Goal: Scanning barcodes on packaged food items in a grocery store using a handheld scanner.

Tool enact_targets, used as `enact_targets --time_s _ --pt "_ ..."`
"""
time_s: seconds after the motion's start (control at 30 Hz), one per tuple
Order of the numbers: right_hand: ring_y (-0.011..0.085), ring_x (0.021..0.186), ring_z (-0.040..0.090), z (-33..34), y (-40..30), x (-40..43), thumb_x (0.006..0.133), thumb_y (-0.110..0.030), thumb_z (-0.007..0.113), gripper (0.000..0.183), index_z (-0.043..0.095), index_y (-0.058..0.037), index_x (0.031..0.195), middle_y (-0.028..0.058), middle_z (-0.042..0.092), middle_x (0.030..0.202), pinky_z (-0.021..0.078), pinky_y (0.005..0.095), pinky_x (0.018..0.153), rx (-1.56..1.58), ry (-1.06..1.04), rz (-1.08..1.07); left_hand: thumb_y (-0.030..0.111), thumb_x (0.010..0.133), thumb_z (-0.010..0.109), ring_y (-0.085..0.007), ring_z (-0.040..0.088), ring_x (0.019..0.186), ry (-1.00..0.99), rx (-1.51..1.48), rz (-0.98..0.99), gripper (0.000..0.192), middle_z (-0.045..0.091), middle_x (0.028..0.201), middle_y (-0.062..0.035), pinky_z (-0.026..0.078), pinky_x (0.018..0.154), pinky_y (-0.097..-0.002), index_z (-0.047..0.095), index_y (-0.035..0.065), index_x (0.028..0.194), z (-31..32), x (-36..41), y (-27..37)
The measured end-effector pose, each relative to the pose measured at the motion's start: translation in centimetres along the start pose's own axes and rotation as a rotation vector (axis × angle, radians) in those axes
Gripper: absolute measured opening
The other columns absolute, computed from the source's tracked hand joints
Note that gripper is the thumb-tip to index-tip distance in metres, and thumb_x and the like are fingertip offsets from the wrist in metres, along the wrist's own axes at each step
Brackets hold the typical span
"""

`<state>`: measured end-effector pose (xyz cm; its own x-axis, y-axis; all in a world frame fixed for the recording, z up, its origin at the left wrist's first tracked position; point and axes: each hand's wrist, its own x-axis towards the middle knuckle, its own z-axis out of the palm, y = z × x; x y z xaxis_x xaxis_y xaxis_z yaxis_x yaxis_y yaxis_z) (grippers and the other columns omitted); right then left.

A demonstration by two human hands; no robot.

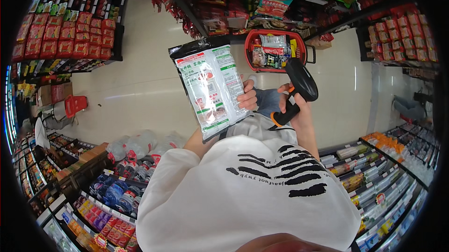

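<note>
My left hand (pixel 248 94) grips the right edge of a large plastic food packet (pixel 212 90), with the forearm passing behind it. The packet is white with green bands, a black top end and printed writing, and it is tilted with its back panel facing me. In my right hand (pixel 301 111) is a black handheld barcode scanner (pixel 302 80) with orange trim, held by its handle with the head upward. Scanner and packet are apart. Beyond both hands, a red plastic shopping basket (pixel 248 52) on the floor holds several packaged foods.
Ahead rises a shelf with hanging teal packets (pixel 277 1). Red packets fill a shelf (pixel 66 38) to the left and another (pixel 401 38) to the right. Bottled drinks (pixel 117 193) are stacked behind me at left. A person with a red basket (pixel 75 105) is at far left.
</note>
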<state>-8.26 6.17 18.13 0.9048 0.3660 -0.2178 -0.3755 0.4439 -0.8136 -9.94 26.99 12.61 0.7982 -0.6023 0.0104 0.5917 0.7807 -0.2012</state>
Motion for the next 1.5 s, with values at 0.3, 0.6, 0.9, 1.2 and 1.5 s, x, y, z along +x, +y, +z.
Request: enact_targets --time_s 0.3,0.6,0.9,1.2,1.5 --pt "0.0152 0.061 0.053 1.3 0.2 0.2 0.084 -0.021 0.063 0.042 0.048 0.0001 0.117 0.0156 0.057 0.098 0.0442 0.0252 0.053 0.05 -0.063 0.04 0.033 0.1 0.024 -0.0133 0.037 0.052 -0.042 0.03 0.047 0.04 0.04 0.057 0.0008 0.035 0.06 -0.0271 0.044 0.0059 0.079 0.5 0.1 0.8" --pt "0.0092 0.057 0.05 2.4 -0.9 -0.6 0.081 -0.017 0.064 0.056 0.041 -0.0006 0.13 0.0156 0.059 0.096 0.0401 0.0219 0.053 0.003 -0.246 0.237 0.038 0.099 0.026 -0.0144 0.04 0.06 -0.13 0.204 0.094 0.043 0.04 0.06 -0.0003 0.035 0.067 -0.0277 0.046 0.006 0.079 1.6 1.4 3.5" --pt "0.0052 0.053 0.046 3.3 -1.8 -0.3 0.079 -0.014 0.068 0.059 0.042 -0.0063 0.132 0.0103 0.061 0.092 0.0391 0.021 0.05 -0.14 -0.432 0.467 0.043 0.097 0.038 -0.0332 0.059 0.096 0.001 0.447 0.268 0.046 0.048 0.071 -0.0088 0.05 0.086 -0.0395 0.055 0.0024 0.085 3.5 2.8 7.5" --pt "0.0046 0.054 0.045 3.5 -3.1 0.3 0.08 -0.015 0.069 0.056 0.044 -0.0074 0.13 0.0074 0.062 0.091 0.0381 0.0207 0.05 -0.168 -0.391 0.51 0.04 0.098 0.037 -0.03 0.059 0.09 -0.05 0.337 0.231 0.046 0.056 0.08 -0.0126 0.049 0.077 -0.0373 0.037 0.0076 0.065 2.6 4.2 7.5" --pt "0.0045 0.052 0.044 2.4 -3.3 -0.1 0.082 -0.014 0.067 0.051 0.046 -0.0079 0.128 0.0057 0.062 0.089 0.0377 0.0208 0.049 -0.179 -0.367 0.495 0.038 0.099 0.034 -0.0288 0.051 0.075 0.065 0.351 0.249 0.046 0.05 0.072 -0.0126 0.043 0.072 -0.0347 0.038 0.0066 0.066 2.0 4.8 6.1"
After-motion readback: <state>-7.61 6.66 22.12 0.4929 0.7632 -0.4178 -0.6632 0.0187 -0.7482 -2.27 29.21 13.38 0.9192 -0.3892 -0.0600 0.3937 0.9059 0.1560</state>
